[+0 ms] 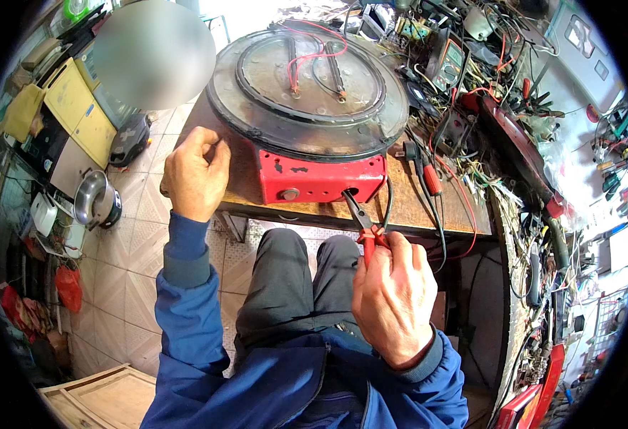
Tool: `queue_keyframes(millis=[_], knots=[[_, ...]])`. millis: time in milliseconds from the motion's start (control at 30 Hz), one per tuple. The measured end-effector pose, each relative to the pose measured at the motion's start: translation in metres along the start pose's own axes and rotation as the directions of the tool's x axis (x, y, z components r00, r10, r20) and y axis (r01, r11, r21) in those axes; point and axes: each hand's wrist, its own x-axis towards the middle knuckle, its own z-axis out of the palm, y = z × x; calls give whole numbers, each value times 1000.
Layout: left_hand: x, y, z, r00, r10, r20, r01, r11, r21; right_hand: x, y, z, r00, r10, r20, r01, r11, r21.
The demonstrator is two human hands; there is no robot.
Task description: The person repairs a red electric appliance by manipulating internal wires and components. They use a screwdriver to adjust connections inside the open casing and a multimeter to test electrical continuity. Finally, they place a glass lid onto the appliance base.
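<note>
My right hand (394, 300) is closed around the red handles of a pair of long-nose pliers (362, 220). The plier tips are at a round hole in the front of a red metal housing (314, 175). That housing belongs to a round appliance whose large disc (235, 107) lies on the wooden table. Red and black wires (321, 53) run over the disc, near two dark strips with brass-coloured ends. Left of the housing, at the table edge, my left hand (196, 175) is curled closed; whatever its fingers may hold is hidden.
On the table (435, 214), right of the housing, lie a red-handled tool (432, 180) and cables. A multimeter (451, 58) stands among heaped wires and parts at the back right. A metal bowl (94, 199) and a black case (130, 139) sit at the left.
</note>
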Motion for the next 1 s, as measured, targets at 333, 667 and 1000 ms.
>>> queue_keyframes(millis=[333,667,1000], knots=[[0,0,1,1000,1,14,-1,1000,5,0,1,2,999,32,30,-34,998,62],[0,0,0,1000,5,16,-5,1000,-4,-5,13,13,997,73,7,-72,946,317],[0,5,0,999,-46,13,46,999,-1,-7,17,23,991,25,-130,7,971,237]])
